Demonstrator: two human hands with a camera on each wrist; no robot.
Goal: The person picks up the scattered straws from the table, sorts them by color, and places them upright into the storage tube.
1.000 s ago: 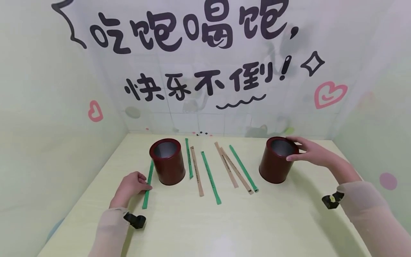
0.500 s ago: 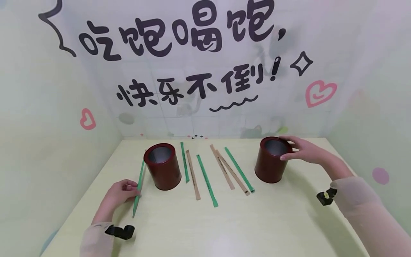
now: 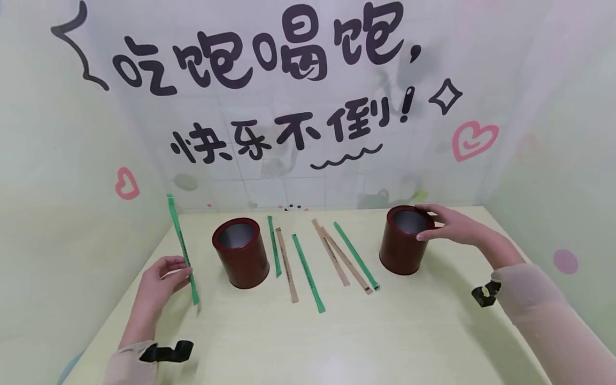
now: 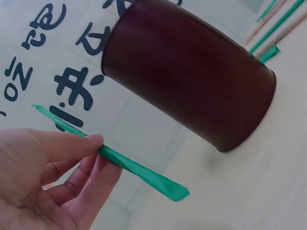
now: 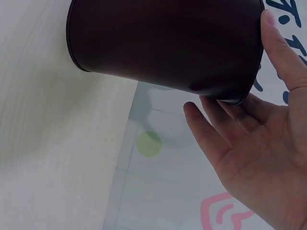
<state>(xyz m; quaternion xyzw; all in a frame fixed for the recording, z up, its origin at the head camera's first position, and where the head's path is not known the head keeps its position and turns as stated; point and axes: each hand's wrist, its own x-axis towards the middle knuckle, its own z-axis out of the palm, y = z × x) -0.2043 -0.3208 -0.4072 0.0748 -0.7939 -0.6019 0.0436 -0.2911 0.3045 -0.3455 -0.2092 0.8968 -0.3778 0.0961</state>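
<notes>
My left hand (image 3: 161,280) pinches a green wrapped straw (image 3: 180,238) between thumb and fingers, left of the left canister. The straw is raised and tilted; in the left wrist view its flat lower end (image 4: 169,189) points toward the table. The dark red left canister (image 3: 247,264) stands upright with its mouth up, apart from that hand. My right hand (image 3: 454,225) holds the upper rim of the right canister (image 3: 403,251), thumb in front and fingers behind. In the right wrist view the thumb touches the rim edge of this canister (image 5: 163,43), and some fingertips are hidden behind it.
Between the canisters lie several wrapped straws, among them a green one (image 3: 309,275), a brown one (image 3: 287,267) and two crossed brown ones near another green straw (image 3: 356,255). A printed wall (image 3: 308,190) closes the back of the pale table (image 3: 289,347).
My left hand has lifted the green straw off the table and tilted its far end upward, shifting left. The right hand stays at the right canister. The head view has shifted slightly.
</notes>
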